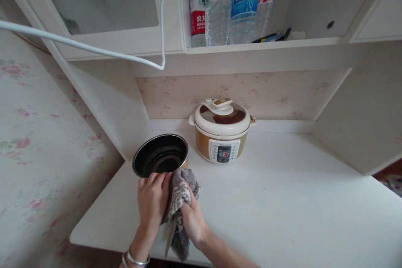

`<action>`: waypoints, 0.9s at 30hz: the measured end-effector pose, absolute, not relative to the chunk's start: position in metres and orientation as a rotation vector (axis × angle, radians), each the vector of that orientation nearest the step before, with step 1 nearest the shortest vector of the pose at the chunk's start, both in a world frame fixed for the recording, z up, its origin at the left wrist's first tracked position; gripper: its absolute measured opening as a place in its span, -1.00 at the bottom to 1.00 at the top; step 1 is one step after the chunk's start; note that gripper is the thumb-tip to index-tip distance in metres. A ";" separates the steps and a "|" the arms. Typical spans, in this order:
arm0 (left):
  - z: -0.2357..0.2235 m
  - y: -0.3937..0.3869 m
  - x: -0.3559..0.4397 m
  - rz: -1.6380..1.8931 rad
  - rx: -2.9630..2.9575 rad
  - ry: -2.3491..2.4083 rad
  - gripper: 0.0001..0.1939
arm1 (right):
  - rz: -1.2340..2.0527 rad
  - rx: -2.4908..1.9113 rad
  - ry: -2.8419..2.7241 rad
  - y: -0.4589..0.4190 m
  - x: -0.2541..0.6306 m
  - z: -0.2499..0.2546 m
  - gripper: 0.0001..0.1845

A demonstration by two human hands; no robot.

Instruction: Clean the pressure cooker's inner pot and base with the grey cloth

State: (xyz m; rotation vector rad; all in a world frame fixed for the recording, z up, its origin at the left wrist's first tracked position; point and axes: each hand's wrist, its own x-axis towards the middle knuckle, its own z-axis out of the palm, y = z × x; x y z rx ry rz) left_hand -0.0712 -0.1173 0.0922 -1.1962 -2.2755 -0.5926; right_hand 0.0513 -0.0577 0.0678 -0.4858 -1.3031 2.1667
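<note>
A dark inner pot (160,158) with a metal rim stands on the white counter (282,201), in front of me to the left. My left hand (153,198) lies against its near side, fingers curled over the wall. My right hand (192,219) is closed on a grey patterned cloth (179,201) pressed against the pot's near side; the cloth hangs down between my two hands. Behind the pot stands a white and gold electric pressure cooker (222,130) with its lid on.
A shelf (266,44) above holds several plastic water bottles (232,4). A white cable (94,48) runs across the cabinet at upper left. Floral wallpaper (34,146) covers the wall at left. The counter's front edge is near my wrists.
</note>
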 end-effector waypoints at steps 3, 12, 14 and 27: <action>0.088 -0.120 -0.082 -0.641 -1.250 -2.223 -0.71 | 2.247 -0.614 -1.109 -0.041 0.066 0.071 -0.56; 0.095 -0.119 -0.129 -0.975 -1.274 -2.326 -0.75 | 2.317 -0.986 -0.719 0.029 0.167 0.063 -0.68; 0.109 -0.110 -0.117 -1.063 -1.230 -2.313 -0.78 | 2.377 -0.986 -0.701 0.050 0.192 0.056 -0.67; 0.163 0.037 -0.088 -2.772 -0.957 -2.332 -0.75 | 1.940 -0.814 -0.815 0.215 0.226 0.082 -0.83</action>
